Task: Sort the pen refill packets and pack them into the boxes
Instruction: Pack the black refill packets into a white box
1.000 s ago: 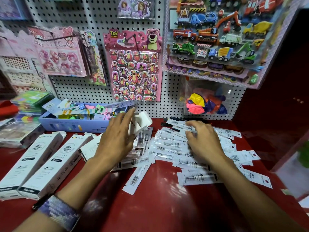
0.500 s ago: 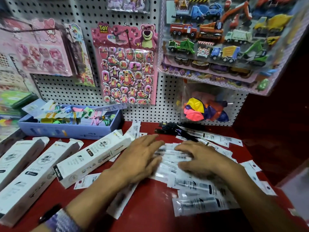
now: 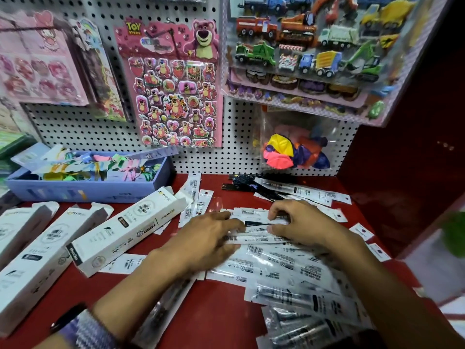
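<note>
At frame centre, the left hand [image 3: 201, 238] lies flat with straight fingers on the scattered pen refill packets [image 3: 276, 268] on the red tabletop [image 3: 214, 311]. The right hand [image 3: 302, 222] has its grip curled, pinching one packet [image 3: 256, 222]. White boxes [image 3: 125, 230] lie at left.
</note>
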